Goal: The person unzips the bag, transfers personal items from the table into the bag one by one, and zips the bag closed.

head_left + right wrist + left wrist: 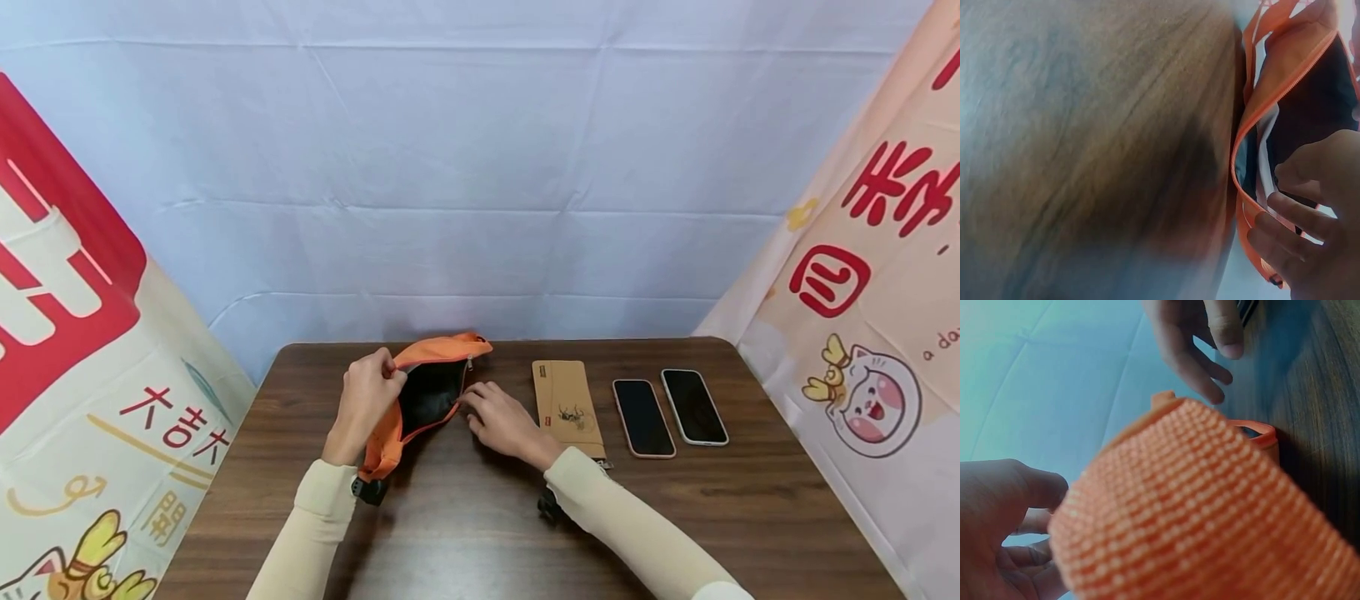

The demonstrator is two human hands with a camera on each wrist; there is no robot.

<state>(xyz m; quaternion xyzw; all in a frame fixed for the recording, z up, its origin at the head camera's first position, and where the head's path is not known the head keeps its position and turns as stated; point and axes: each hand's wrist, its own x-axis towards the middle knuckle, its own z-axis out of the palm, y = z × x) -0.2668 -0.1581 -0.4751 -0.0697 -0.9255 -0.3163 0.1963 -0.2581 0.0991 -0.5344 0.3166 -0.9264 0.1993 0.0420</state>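
An orange zippered pouch [386, 433] with a dark lining stands unzipped at the left of the table, its mouth gaping. My left hand [367, 396] pinches the upper left edge of that mouth between thumb and fingers. In the left wrist view, the textured outer side of the pouch [1204, 512] covers much of the frame. My right hand [502, 418] is at the opposite rim, its fingers loosely bent and spread. Seen from the right wrist, the fingers of the right hand [1310, 219] overlap the opening and hold nothing.
A flat tan case [567, 404] with a printed design lies right of my right hand. Beyond it are a phone with a pinkish rim [644, 418] and a phone with a white rim [694, 407]. A pale cloth [450, 167] hangs behind the wooden table [465, 533].
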